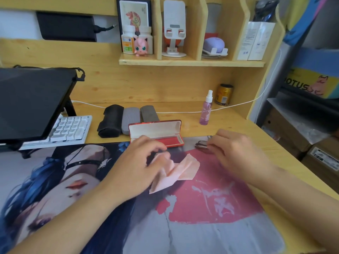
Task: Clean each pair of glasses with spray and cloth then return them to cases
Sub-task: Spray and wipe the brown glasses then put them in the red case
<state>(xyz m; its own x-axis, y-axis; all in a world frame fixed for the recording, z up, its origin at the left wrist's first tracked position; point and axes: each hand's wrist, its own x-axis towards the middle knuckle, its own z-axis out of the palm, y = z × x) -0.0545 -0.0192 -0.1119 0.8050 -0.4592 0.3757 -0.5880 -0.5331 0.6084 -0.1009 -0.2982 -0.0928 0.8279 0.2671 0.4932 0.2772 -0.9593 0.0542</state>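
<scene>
My left hand (141,162) holds a crumpled pink cloth (176,171) on the desk mat. My right hand (236,154) grips dark-framed glasses (201,145), mostly hidden under its fingers, just right of an open red case (156,131) with a white lining. Three closed cases lie behind it: a black one (110,120), a grey one (130,117) and a dark grey one (149,112). A pink spray bottle (207,109) stands upright to the right of the cases.
A printed desk mat (211,217) covers the near desk. A white keyboard (69,128) and black laptop (31,101) sit at left. A gold can (224,94) stands at the back, with a white cable (238,105) running along the desk. Shelf clutter above; boxes at right.
</scene>
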